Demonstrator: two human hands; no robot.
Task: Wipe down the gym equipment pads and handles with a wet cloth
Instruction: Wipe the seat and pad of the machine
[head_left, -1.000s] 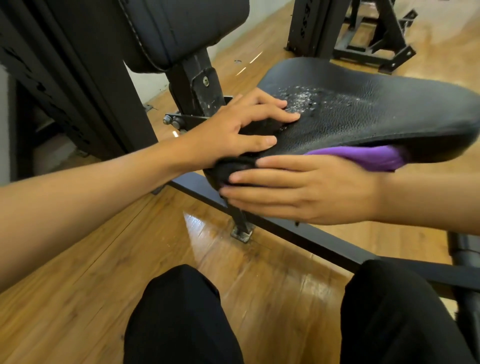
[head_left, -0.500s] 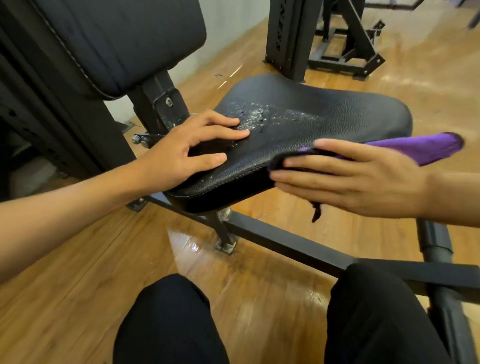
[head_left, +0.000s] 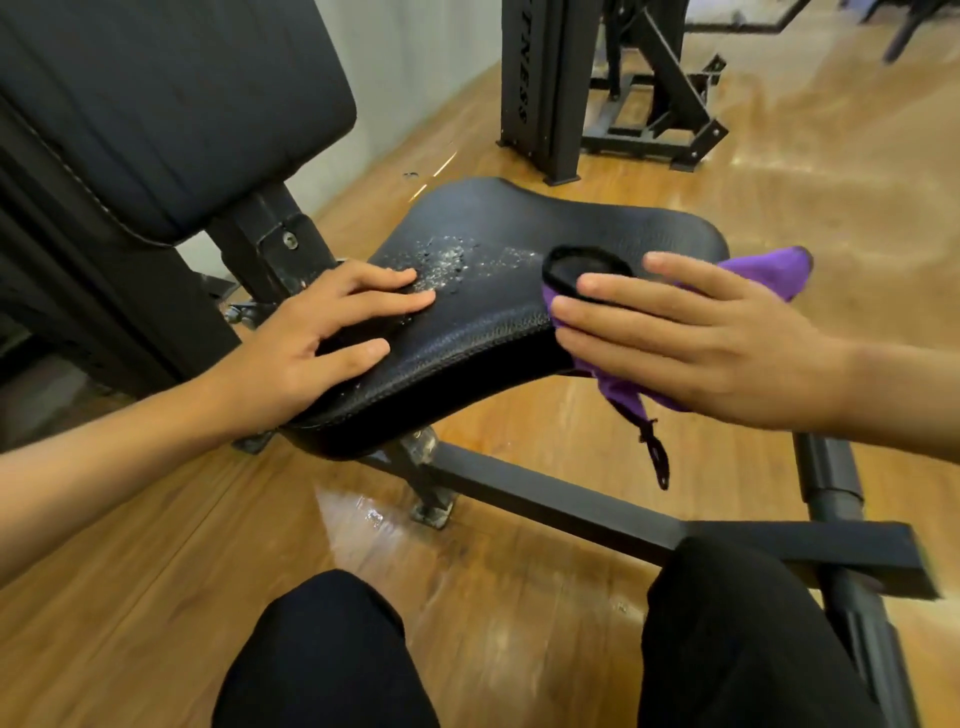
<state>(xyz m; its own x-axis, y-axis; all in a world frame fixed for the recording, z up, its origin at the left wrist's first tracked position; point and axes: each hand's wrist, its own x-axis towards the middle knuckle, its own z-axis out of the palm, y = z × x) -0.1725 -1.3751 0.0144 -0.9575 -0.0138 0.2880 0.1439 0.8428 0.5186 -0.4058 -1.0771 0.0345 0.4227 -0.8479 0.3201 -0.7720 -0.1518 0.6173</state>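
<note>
A black textured seat pad (head_left: 519, 218) of a gym machine fills the middle of the head view, with water droplets near its back. My left hand (head_left: 311, 343) rests on the pad's left edge, fingers straight on top and thumb on the front rim. My right hand (head_left: 691, 338) lies over a purple cloth (head_left: 769, 267) with black trim, pressing it against the pad's right front edge with straight fingers. A corner of the cloth hangs down below the hand. The black backrest pad (head_left: 156, 104) stands at upper left.
The machine's black steel frame (head_left: 545, 504) runs under the seat across a glossy wooden floor (head_left: 156, 571). A foam-covered bar (head_left: 831, 478) stands at right. Another black machine (head_left: 550, 88) sits behind. My knees in black trousers (head_left: 322, 660) are at the bottom.
My right hand has slid the purple cloth rightward along the pad's front edge and up onto the right side. My left hand stays on the pad. The camera has pulled back.
</note>
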